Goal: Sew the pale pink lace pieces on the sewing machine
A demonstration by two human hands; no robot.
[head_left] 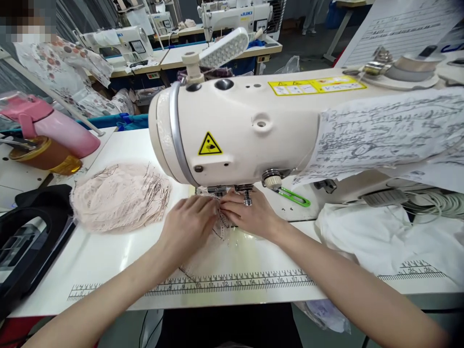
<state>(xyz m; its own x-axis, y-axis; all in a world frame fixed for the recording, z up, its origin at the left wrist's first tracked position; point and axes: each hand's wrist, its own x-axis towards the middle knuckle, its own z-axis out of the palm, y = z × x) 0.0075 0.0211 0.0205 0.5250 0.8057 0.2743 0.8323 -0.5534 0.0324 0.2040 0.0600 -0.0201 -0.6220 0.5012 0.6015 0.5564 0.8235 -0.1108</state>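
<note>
A bench [126, 253] and its sewing machine [235, 125], seen from the near side.
White cloth [362, 234] lies on the near side of the sewing machine, toward the right; a pile of pale lace pieces [116, 198] sits just left of its head. Below that head, the left hand [194, 220] and right hand [253, 210] come together, fingertips near the needle. The 1 lace piece [222, 231] at the needle lies between and beneath them, trailing nearward past the left grip. Both grips have fingers bent close over it; whether either pinches or only presses, I cannot tell. A green tool [285, 193] lies under the machine's arm.
</note>
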